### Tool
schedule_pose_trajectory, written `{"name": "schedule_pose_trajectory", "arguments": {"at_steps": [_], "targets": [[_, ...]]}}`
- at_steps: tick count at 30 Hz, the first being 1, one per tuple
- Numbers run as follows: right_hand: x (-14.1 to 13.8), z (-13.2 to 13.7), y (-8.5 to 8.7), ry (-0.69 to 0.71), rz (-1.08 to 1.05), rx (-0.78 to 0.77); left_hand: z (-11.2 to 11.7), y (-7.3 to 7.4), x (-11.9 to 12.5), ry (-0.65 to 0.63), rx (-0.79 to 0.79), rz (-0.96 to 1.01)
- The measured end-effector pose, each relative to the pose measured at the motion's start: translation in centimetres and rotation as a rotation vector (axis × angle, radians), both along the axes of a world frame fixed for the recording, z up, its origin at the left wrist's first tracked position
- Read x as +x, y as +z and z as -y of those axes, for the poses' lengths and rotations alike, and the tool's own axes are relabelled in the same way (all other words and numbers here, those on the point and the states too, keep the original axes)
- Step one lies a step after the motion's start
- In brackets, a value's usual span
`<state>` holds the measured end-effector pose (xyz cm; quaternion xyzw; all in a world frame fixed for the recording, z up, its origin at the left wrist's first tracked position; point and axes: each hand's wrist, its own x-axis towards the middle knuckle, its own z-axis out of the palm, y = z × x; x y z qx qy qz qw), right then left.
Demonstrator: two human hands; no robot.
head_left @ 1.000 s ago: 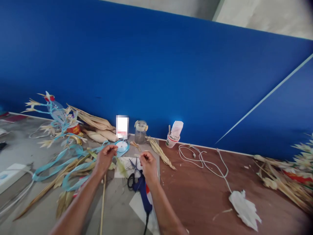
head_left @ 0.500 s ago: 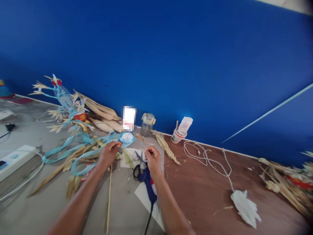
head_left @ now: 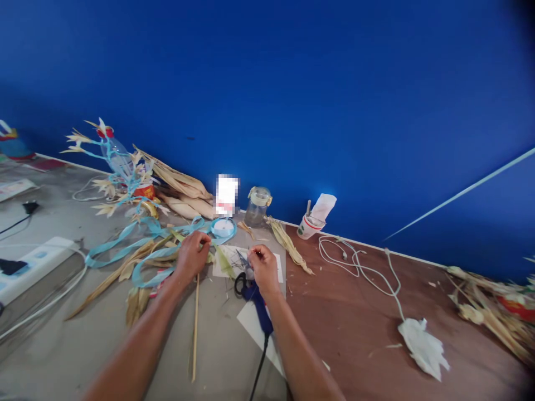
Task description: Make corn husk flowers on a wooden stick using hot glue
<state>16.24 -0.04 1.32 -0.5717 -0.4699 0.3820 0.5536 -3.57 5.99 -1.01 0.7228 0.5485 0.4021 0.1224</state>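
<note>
My left hand (head_left: 193, 257) is closed in a pinch above the table, beside a green strip of husk (head_left: 224, 263). My right hand (head_left: 263, 271) also pinches, its fingertips over the scissors (head_left: 240, 284). Anything between the fingers of either hand is too small to make out. A blue glue gun (head_left: 262, 314) lies partly behind my right wrist. Under and between the hands is a white sheet (head_left: 273, 264) with scraps on it. Below my left hand lies a thin stick (head_left: 195, 334). A roll of light-blue ribbon (head_left: 223, 227) sits just beyond.
Loose blue ribbon (head_left: 140, 273) and dried husks (head_left: 179, 184) spread to the left, near a husk-flower branch (head_left: 129, 184) and a power strip (head_left: 37, 262). Against the blue wall stand a lidded jar (head_left: 257, 207) and a paper cup (head_left: 311, 225). A white cable (head_left: 376, 284) lies right.
The view has shifted slightly, so everything appears a little further right and higher. Both hands keep nearly the same pinched pose and place over the table.
</note>
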Motion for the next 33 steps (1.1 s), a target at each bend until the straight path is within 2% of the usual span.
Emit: {"name": "schedule_pose_trajectory", "arguments": {"at_steps": [5,9,13,17,22,24,27,30,33], "targets": [[-0.2,-0.1,-0.4,0.005,-0.021,0.003,1.0,0.0,0.8,-0.214,0.020,-0.311],[-0.2,-0.1,-0.4,0.010,-0.022,0.008,2.0,-0.2,1.4,-0.284,0.005,-0.463],[-0.3,0.0,-0.3,0.013,-0.036,-0.005,2.2,-0.3,1.7,-0.305,-0.039,-0.506],[-0.3,-0.1,-0.4,0.008,-0.026,0.002,1.8,-0.2,1.8,-0.287,-0.017,-0.457],[-0.2,0.0,-0.4,0.010,-0.023,0.007,1.1,0.7,1.2,-0.066,0.120,-0.196],[-0.2,0.0,-0.2,0.011,-0.028,0.001,0.9,1.2,0.7,-0.020,0.157,-0.060],[-0.3,0.2,0.1,0.017,-0.039,-0.003,0.9,1.8,0.2,0.029,0.096,0.026],[-0.3,0.2,0.3,0.017,-0.047,0.012,1.2,2.6,0.4,-0.040,0.038,0.043],[-0.2,0.1,0.1,0.013,-0.054,0.026,1.8,3.4,1.3,-0.294,-0.052,-0.035]]}}
